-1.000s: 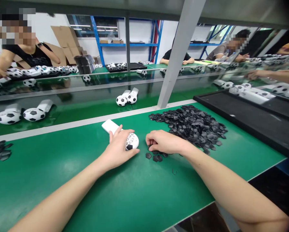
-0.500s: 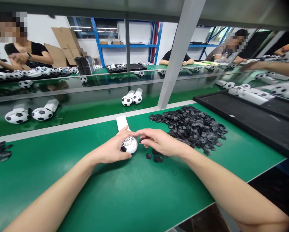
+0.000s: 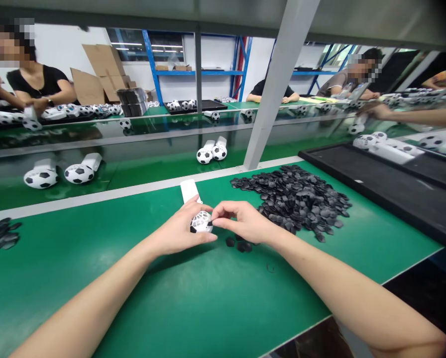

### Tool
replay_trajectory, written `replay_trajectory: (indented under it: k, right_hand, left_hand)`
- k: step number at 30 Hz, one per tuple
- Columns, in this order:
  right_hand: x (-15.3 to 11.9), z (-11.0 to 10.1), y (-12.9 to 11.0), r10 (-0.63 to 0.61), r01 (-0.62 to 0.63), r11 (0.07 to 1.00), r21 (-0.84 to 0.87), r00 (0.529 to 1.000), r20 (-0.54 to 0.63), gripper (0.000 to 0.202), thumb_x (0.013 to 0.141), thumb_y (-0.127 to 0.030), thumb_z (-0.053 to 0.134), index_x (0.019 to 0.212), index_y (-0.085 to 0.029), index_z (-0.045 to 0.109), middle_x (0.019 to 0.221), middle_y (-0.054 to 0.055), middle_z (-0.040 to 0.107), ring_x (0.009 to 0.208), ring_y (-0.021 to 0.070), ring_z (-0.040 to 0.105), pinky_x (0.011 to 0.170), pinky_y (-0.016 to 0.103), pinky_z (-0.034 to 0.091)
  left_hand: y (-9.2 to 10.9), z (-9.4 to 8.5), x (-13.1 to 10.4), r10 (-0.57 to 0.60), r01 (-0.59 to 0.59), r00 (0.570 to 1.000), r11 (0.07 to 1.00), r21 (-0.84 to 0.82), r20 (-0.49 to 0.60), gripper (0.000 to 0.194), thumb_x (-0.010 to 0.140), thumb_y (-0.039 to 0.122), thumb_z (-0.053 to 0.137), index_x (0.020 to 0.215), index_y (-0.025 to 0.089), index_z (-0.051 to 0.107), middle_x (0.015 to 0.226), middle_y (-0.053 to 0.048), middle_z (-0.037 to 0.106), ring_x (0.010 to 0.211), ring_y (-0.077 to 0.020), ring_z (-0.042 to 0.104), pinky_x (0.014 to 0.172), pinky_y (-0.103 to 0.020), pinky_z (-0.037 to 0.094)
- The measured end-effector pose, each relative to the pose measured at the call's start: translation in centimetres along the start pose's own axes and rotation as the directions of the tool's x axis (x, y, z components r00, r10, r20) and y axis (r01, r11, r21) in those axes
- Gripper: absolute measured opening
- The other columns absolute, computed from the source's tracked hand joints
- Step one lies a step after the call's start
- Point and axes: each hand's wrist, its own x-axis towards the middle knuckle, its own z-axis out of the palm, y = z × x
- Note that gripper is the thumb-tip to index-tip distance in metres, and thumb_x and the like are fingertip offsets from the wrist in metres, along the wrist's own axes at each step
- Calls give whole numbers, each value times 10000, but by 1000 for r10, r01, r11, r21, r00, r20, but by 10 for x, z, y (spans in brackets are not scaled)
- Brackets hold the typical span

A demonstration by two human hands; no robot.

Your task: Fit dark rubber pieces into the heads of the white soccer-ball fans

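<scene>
My left hand (image 3: 178, 226) is wrapped round the ball end of a white soccer-ball-shaped device (image 3: 202, 222) with a grille and a flat white handle, lying on the green tabletop (image 3: 178, 298). Between the thumb and finger of my right hand (image 3: 241, 219) is a small black pentagon piece (image 3: 210, 223), held against the right side of the ball. Several loose black pentagon pieces (image 3: 244, 245) lie just below my right hand. Behind it spreads a big pile of the same pieces (image 3: 301, 196).
Finished-looking ball devices (image 3: 79, 173) ride a green conveyor belt (image 3: 152, 169) beyond the table edge. A grey post (image 3: 273, 94) stands at its border. Black trays (image 3: 357, 184) lie right; more black pieces (image 3: 1, 233) lie far left. Co-workers (image 3: 40, 82) sit across the belt.
My right hand has brought the black pentagon piece left onto the ball. The ball has turned a little in my left hand. Devices on the belt have shifted right.
</scene>
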Motion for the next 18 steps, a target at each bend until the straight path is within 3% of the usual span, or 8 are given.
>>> replay_trajectory:
  k: [11, 15, 18]
  right_hand:
    - [11, 10, 11, 116, -121, 967, 226, 993, 35, 142, 696, -224, 662, 676, -145, 546, 629, -31, 522, 582, 91, 454, 556, 219, 363]
    - [17, 7, 6, 127, -131, 982, 136, 991, 35, 155, 668, -220, 685, 655, -144, 550, 609, -39, 513, 564, 82, 442, 536, 206, 353]
    - [14, -1, 0, 170, -168, 985, -33, 984, 52, 165, 681, -234, 680, 647, -153, 540, 593, -44, 505, 554, 80, 446, 514, 196, 348]
  left_hand:
    - [6, 7, 3, -44, 42, 995, 999, -22, -92, 361, 716, 310, 567, 1062, 224, 508, 1289, -47, 457, 1344, -269, 105, 1072, -443, 179]
    - [4, 9, 4, -57, 47, 991, 995, -82, -118, 352, 691, 274, 579, 1031, 224, 500, 1272, -57, 441, 1333, -261, 143, 1064, -444, 199]
    - [2, 7, 4, -49, 39, 994, 994, -103, -100, 393, 687, 270, 584, 1063, 235, 476, 1278, -58, 412, 1323, -252, 165, 1061, -449, 200]
